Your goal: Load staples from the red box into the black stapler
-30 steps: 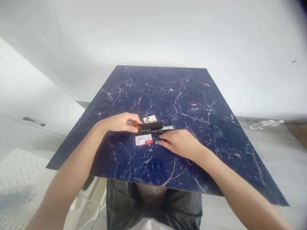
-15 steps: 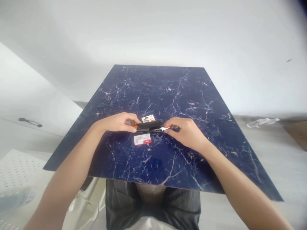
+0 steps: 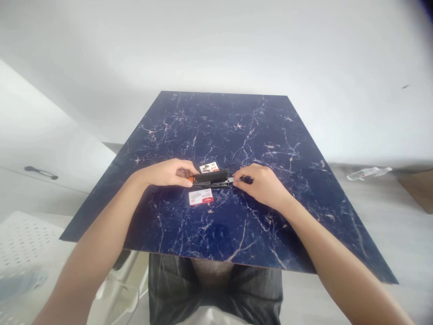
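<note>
A black stapler [image 3: 212, 177] with an orange part at its left end lies lengthwise across the table, its top cover raised off the base. My left hand [image 3: 173, 173] is closed around that left end, thumb in front. At the other end, my right hand [image 3: 259, 183] pinches a small silver strip [image 3: 231, 180] that meets the stapler's metal channel; I cannot make out whether it is a row of staples. Just in front of the stapler is a white and red staple box [image 3: 200, 197]. A second small white and red box [image 3: 209, 168] sits behind it, partly covered.
The blue marble-patterned table [image 3: 216, 131] reaches back to a white wall. On the floor at right are clear plastic bottles [image 3: 369, 173] and a brown cardboard piece [image 3: 419, 187]. A white perforated basket [image 3: 23, 243] stands at lower left, near a white drawer with a dark handle [image 3: 41, 173].
My right hand has shifted slightly, its fingers rolling a little around the silver strip, which now looks more in line with the stapler. My left hand and the boxes stay put.
</note>
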Demonstrator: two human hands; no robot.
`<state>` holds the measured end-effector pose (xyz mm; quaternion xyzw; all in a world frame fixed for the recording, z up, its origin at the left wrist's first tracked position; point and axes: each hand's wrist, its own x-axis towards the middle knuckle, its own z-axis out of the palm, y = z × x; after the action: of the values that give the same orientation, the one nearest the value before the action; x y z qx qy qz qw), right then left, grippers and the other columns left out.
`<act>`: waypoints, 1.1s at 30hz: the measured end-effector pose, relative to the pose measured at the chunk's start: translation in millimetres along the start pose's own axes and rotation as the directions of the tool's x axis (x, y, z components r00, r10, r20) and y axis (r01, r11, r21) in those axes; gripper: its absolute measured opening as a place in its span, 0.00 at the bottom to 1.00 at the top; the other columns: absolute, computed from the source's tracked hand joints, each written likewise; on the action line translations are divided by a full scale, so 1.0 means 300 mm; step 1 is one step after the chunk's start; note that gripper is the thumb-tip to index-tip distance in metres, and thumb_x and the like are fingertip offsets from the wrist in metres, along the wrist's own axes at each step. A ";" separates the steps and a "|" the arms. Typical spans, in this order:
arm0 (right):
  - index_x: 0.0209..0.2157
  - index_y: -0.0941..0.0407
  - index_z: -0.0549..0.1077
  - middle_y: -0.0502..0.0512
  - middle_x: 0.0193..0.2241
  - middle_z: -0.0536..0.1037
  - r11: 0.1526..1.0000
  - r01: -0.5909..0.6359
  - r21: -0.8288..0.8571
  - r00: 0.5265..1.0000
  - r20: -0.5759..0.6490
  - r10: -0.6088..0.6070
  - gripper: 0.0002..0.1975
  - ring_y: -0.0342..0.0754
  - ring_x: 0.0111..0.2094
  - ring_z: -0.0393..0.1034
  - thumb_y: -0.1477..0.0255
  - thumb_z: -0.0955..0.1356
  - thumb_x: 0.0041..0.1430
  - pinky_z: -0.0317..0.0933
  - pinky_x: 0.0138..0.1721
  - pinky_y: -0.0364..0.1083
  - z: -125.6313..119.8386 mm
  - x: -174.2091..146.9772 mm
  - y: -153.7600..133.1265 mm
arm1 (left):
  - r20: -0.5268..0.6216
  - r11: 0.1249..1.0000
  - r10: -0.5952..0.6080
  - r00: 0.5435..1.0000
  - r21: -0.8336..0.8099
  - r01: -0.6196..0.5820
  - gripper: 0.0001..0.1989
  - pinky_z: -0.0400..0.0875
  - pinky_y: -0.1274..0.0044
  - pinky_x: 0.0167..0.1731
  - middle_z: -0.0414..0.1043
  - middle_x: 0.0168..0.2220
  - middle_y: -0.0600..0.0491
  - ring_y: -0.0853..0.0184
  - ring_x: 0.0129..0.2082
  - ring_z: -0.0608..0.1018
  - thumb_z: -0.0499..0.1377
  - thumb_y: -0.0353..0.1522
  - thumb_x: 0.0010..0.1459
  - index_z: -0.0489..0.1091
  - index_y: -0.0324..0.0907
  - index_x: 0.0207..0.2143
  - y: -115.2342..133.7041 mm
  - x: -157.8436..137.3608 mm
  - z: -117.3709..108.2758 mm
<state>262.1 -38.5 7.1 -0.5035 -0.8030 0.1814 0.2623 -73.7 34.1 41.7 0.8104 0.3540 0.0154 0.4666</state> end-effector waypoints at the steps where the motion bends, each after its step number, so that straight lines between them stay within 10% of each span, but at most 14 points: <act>1: 0.37 0.48 0.82 0.46 0.39 0.85 1.000 -0.013 0.006 1.000 0.003 0.013 0.06 0.49 0.40 0.76 0.74 0.74 0.61 0.67 0.44 0.48 0.001 0.000 0.001 | 0.002 1.000 -0.001 1.000 -0.004 0.001 0.15 0.70 0.75 0.41 0.76 0.51 0.51 0.64 0.41 0.79 0.66 0.41 0.63 0.77 0.49 0.51 -0.001 0.001 0.001; 19: 0.36 0.48 0.83 0.47 0.38 0.86 0.981 -0.147 0.130 0.989 0.054 0.141 0.03 0.48 0.36 0.79 0.66 0.74 0.61 0.71 0.42 0.49 0.004 0.007 0.015 | -0.008 1.000 0.023 1.000 0.000 -0.023 0.17 0.71 0.74 0.40 0.76 0.50 0.49 0.63 0.41 0.79 0.66 0.42 0.61 0.78 0.48 0.51 0.003 0.002 0.000; 26: 0.34 0.49 0.82 0.49 0.42 0.85 0.999 -0.047 0.003 0.998 0.038 0.047 0.04 0.51 0.42 0.79 0.70 0.72 0.62 0.70 0.44 0.50 -0.042 0.004 -0.014 | -0.007 1.000 -0.005 1.000 0.005 0.005 0.17 0.71 0.74 0.41 0.76 0.50 0.50 0.63 0.41 0.79 0.66 0.41 0.62 0.78 0.49 0.51 0.001 0.000 -0.001; 33: 0.36 0.52 0.75 0.52 0.30 0.84 0.946 -0.244 -0.213 0.968 -0.109 0.225 0.05 0.53 0.28 0.78 0.76 0.67 0.61 0.64 0.33 0.50 -0.052 -0.013 -0.054 | -0.030 0.999 -0.021 0.999 0.038 0.022 0.20 0.72 0.73 0.42 0.75 0.49 0.51 0.63 0.42 0.79 0.68 0.38 0.56 0.77 0.49 0.52 0.019 -0.003 0.006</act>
<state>261.2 -48.5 27.6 -0.6291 -0.7410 0.0984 0.2133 -70.5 30.3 45.4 0.8151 0.3698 0.0153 0.4457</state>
